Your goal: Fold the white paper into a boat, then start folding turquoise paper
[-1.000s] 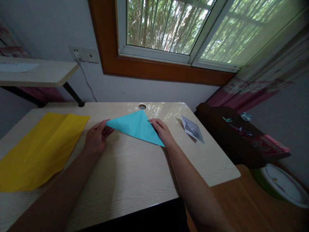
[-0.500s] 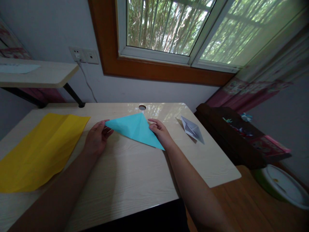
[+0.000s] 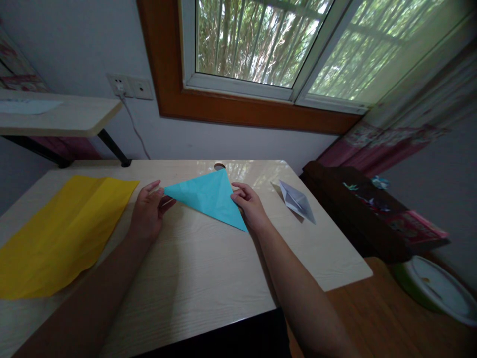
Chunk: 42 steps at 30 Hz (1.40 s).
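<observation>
Head view: both hands' fingers clamped on the folded turquoise paper triangle [image 3: 208, 197] w/ left hand [image 3: 148, 213] at its left tip, right hand [image 3: 249, 208] on its right edge; mid-fold, next needs corners aligned.

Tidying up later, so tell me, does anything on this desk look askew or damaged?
Only the yellow sheet looks off: creased, lying slantwise, its near corner past the desk edge. The blue triangle looks neatly folded.

Matt paper triangle [image 3: 208, 196] — glossy wood-grain table [image 3: 208, 268]

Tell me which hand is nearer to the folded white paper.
Right. The right hand holds the blue paper triangle just left of the folded white paper; the left hand pinches the triangle's far left corner, beside the yellow sheet.
</observation>
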Each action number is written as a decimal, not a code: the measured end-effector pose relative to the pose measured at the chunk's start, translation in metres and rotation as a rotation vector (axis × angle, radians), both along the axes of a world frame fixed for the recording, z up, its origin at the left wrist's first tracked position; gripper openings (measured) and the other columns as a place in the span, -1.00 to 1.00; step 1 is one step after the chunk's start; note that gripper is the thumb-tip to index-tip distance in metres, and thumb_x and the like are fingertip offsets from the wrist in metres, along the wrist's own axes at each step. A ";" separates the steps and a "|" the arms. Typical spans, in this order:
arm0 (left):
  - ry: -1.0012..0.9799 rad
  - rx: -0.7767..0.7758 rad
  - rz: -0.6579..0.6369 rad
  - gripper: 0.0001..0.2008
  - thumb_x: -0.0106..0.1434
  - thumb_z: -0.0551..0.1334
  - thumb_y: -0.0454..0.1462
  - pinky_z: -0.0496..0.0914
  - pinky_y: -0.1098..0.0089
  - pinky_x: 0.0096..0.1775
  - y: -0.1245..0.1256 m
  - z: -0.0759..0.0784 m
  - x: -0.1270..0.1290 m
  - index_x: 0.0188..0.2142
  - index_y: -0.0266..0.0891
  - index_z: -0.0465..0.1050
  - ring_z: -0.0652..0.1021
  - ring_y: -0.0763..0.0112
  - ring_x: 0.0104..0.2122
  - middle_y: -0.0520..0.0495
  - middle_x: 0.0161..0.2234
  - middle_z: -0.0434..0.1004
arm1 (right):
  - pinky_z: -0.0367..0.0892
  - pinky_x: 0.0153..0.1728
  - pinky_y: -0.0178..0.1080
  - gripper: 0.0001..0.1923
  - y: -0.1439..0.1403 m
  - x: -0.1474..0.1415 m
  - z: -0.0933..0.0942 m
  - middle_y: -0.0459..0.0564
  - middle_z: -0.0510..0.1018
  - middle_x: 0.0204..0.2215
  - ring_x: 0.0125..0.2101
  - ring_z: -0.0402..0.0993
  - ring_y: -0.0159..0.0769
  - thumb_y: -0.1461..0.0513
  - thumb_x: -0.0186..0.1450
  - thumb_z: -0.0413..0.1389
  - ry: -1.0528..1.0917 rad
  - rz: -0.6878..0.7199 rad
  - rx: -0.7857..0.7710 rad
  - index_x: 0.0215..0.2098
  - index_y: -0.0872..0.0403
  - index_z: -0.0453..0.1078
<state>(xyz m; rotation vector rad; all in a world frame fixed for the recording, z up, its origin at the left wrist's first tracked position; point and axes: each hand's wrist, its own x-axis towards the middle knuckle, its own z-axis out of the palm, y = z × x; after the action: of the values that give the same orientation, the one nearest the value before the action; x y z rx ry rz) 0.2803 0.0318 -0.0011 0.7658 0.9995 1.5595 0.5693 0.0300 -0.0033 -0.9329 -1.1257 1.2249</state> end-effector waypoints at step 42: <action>0.058 0.049 -0.284 -0.79 0.07 0.45 -0.20 0.53 0.36 -0.22 -0.015 0.009 -0.001 -0.35 -0.16 0.48 0.53 0.30 -0.05 0.01 0.20 0.38 | 0.35 -0.09 -0.18 -0.63 0.002 0.006 0.000 -0.06 0.63 -0.14 -0.11 0.50 -0.18 -0.06 0.25 0.20 -0.260 0.064 -0.054 -0.11 -0.04 0.57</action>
<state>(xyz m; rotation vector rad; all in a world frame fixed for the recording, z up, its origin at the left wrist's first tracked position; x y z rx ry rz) 0.2794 0.0170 0.0078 0.9480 0.8548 1.3260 0.5752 0.0324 -0.0035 -1.1286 -1.3404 1.2144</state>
